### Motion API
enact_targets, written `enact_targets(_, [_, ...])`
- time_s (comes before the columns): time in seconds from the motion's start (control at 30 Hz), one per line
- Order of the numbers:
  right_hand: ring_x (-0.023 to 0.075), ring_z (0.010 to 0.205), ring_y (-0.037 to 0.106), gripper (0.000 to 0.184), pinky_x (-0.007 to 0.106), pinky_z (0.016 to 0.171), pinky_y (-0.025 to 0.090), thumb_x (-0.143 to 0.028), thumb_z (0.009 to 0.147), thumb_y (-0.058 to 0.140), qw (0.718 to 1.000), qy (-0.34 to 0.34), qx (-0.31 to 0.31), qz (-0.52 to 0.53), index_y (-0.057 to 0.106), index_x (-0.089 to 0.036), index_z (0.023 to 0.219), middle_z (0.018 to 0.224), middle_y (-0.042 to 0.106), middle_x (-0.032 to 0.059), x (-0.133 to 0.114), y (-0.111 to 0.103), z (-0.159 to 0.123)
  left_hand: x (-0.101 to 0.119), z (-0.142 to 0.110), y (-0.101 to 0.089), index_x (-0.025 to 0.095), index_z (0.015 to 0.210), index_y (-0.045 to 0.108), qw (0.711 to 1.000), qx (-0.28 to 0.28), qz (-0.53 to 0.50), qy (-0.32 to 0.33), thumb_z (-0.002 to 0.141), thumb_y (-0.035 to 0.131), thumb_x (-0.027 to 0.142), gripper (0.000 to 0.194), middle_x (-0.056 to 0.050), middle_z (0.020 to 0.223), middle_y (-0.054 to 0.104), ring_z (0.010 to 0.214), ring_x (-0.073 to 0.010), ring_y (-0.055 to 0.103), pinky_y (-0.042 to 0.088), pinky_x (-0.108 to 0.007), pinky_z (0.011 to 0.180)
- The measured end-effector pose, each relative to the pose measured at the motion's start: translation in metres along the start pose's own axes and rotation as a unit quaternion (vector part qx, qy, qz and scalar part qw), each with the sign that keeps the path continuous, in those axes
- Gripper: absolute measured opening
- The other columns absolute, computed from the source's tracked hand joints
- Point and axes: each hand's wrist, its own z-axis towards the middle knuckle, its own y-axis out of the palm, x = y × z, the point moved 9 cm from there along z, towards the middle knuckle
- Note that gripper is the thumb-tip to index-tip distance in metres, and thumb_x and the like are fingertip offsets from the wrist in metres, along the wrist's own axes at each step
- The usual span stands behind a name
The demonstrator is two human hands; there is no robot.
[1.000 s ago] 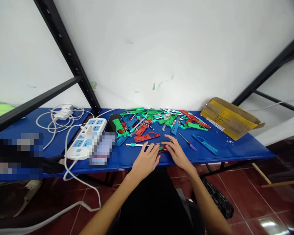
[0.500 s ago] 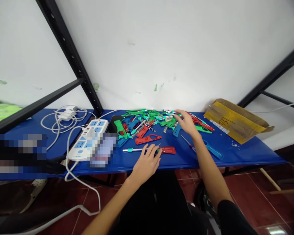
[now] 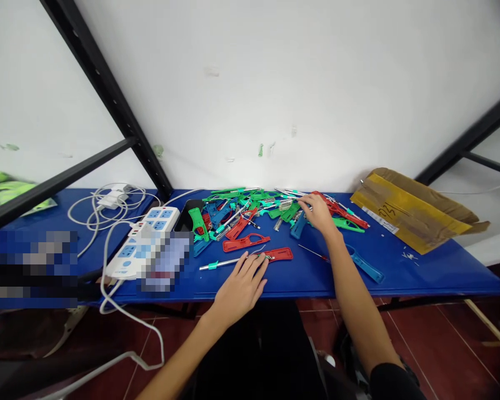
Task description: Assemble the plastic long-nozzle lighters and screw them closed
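My left hand [image 3: 242, 282] lies over a red lighter casing half [image 3: 281, 254], its fingers stretched out across the casing's inner end. A thin metal tube [image 3: 229, 261] with a teal clip runs out to the left from under the fingers. A thin wire rises beside the fingertips. My right hand [image 3: 318, 211] is at the right part of a pile of lighter parts [image 3: 254, 197], thumb and forefinger slightly apart over metal tubes with teal pieces. What lies right under its fingertips is hard to see. Another red casing [image 3: 245, 243] lies just beyond my left hand.
A screwdriver [image 3: 312, 251] and a blue casing [image 3: 366, 265] lie by my right forearm. A torn cardboard box [image 3: 408, 211] stands at the right. To the left are a white power strip [image 3: 144, 241], a phone [image 3: 166, 261], a black tray [image 3: 185, 216] and looped white cables [image 3: 100, 208].
My right hand has come down a little onto the pile, thumb and forefinger slightly closer together. My left hand stays on the red casing. The whole view has shifted slightly.
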Motion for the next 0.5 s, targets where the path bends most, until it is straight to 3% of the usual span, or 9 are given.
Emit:
enact_targets(0.17, [0.0316, 0.120, 0.064, 0.031, 0.046, 0.103, 0.045, -0.030, 0.112, 0.054, 0.997, -0.015, -0.061, -0.050, 0.081, -0.021, 0.123, 0.127, 0.079, 0.0150, -0.034, 0.035, 0.004, -0.007, 0.000, -0.002, 0.019, 0.158, 0.056, 0.999, -0.015, -0.035, -0.026, 0.114, 0.053, 0.033, 0.047, -0.012, 0.160, 0.062, 0.148, -0.0317, 0.058, 0.044, -0.055, 0.130])
enact_targets(0.23, [0.0349, 0.123, 0.061, 0.031, 0.049, 0.103, 0.042, -0.026, 0.110, 0.054, 0.995, -0.006, -0.071, -0.071, 0.082, -0.019, 0.121, 0.127, 0.078, 0.0175, -0.045, 0.046, 0.008, -0.011, -0.002, -0.005, 0.022, 0.164, 0.049, 0.997, -0.015, -0.064, -0.042, 0.113, 0.056, 0.038, 0.054, -0.012, 0.164, 0.059, 0.150, -0.0331, 0.056, 0.045, -0.055, 0.129])
enact_targets(0.3, [0.0372, 0.124, 0.059, 0.030, 0.052, 0.103, 0.040, -0.023, 0.108, 0.054, 0.994, 0.002, -0.074, -0.083, 0.082, -0.016, 0.117, 0.127, 0.076, 0.0209, -0.053, 0.052, 0.010, -0.018, -0.005, -0.008, 0.025, 0.174, 0.032, 0.992, -0.004, -0.107, -0.073, 0.112, 0.059, 0.046, 0.071, -0.015, 0.168, 0.054, 0.153, -0.0331, 0.054, 0.046, -0.053, 0.128])
enact_targets(0.4, [0.0373, 0.122, 0.059, 0.032, 0.053, 0.104, 0.038, -0.014, 0.106, 0.052, 0.995, 0.012, -0.069, -0.074, 0.083, -0.013, 0.111, 0.125, 0.075, 0.0237, -0.061, 0.052, 0.013, -0.034, -0.011, -0.015, 0.026, 0.179, 0.011, 0.973, 0.045, -0.176, -0.145, 0.113, 0.058, 0.047, 0.084, -0.018, 0.171, 0.049, 0.157, -0.0307, 0.050, 0.047, -0.051, 0.127])
enact_targets(0.5, [0.0368, 0.121, 0.060, 0.031, 0.054, 0.108, 0.037, -0.012, 0.104, 0.052, 0.998, 0.013, -0.047, -0.036, 0.082, -0.014, 0.111, 0.122, 0.076, 0.0225, -0.066, 0.042, 0.019, -0.050, -0.019, -0.022, 0.027, 0.178, 0.014, 0.944, 0.121, -0.214, -0.218, 0.115, 0.054, 0.042, 0.076, -0.019, 0.169, 0.050, 0.156, -0.0300, 0.050, 0.048, -0.053, 0.125])
